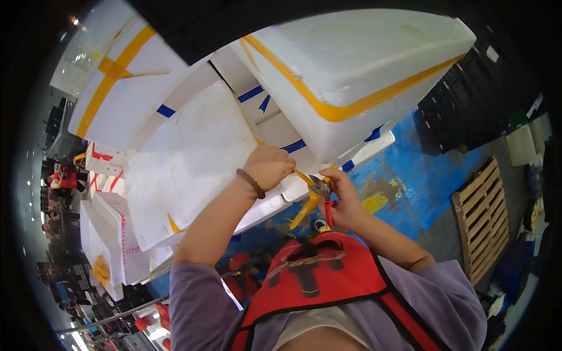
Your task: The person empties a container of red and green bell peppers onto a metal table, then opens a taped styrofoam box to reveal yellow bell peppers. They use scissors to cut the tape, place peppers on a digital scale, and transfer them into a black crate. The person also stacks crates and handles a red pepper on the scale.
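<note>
1. Two bare hands meet beside a white, block-shaped foam box (187, 134): the left hand (269, 167) pinches yellow plastic tape (305, 210); the right hand (346, 202) grips red-handled metal cutters (320, 187) against it.
2. That tape, dangling between both hands, is probably light, limp and clingy; hold its end, clear of the blades.
3. Foam likely proves light, stiff, easily dented; support it with flat palms.
4. Beyond: scuffed blue floor (404, 169), slatted wooden pallet (483, 219).

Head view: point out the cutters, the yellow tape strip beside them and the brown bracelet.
Cutters (321, 187), head view, on the metal head.
Yellow tape strip (307, 210), head view, on its hanging part.
Brown bracelet (253, 182), head view, on the band's middle.
</note>
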`<state>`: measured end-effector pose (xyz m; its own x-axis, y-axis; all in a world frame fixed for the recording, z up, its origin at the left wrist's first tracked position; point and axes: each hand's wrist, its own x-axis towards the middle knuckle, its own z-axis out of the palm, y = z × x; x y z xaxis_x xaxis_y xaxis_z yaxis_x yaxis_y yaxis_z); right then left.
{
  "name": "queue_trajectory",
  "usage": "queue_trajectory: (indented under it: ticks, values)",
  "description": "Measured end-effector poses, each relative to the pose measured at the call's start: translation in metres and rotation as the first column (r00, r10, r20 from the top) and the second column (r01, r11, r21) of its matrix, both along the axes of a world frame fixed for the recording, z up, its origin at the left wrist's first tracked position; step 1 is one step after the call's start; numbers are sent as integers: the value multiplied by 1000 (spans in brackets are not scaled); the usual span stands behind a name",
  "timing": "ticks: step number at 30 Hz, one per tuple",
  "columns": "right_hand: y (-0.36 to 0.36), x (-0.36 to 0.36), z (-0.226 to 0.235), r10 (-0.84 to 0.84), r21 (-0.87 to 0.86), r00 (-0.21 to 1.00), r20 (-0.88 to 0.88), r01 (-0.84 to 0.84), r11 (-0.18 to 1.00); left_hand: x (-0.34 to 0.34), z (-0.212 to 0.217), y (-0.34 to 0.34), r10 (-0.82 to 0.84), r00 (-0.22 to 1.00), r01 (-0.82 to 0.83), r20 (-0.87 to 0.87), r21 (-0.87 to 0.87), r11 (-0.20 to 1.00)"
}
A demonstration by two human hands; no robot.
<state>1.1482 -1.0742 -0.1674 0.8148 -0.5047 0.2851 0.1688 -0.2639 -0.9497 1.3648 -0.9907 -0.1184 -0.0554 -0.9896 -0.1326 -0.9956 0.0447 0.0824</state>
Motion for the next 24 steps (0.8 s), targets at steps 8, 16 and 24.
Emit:
queue_trajectory:
  ticks: [8, 16, 24]
  values:
    - [-14, -53, -11, 45, -133, 988, -146, -65, 989, 227, 61, 7, 621, 641, -734, -452, -598, 322]
    - [-2, -69, -45, 195, 28, 929, -313, -196, 980, 249, 137, 68, -159, 232, -965, -960, -207, -160]
    - [19, -23, -52, 289, 114, 894, -343, -266, 957, 224, 149, 18, -228, 350, -831, -909, -413, 372]
